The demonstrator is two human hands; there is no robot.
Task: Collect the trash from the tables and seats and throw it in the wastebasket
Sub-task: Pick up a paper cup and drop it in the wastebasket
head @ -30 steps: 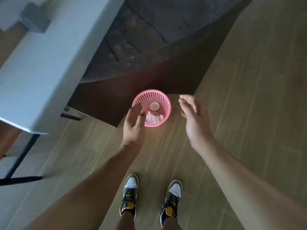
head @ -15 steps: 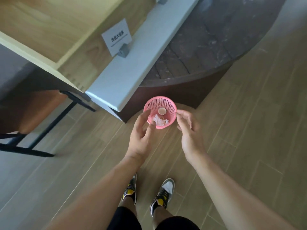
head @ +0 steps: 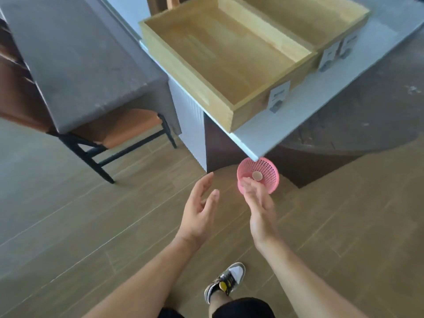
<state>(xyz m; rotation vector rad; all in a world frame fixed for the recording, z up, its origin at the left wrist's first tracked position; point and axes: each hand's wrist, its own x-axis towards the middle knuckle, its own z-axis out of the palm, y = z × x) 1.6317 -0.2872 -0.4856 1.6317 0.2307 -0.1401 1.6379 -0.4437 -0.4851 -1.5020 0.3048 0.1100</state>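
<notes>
Left hand (head: 199,212) spreading, holding nothing | right hand (head: 258,204) blurring, fingers straight, overlapping basket (head: 266,167) rim | contents indistinct

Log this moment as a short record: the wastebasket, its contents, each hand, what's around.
wastebasket: pink mesh, upright on the floor by the white table's corner
contents: one small round cup shows; rest hidden by the hand
left hand: open, empty, left of the wastebasket
right hand: open, empty, fingers overlapping its near rim
nearby: wooden tray on the white table; chair with orange seat at left
</notes>
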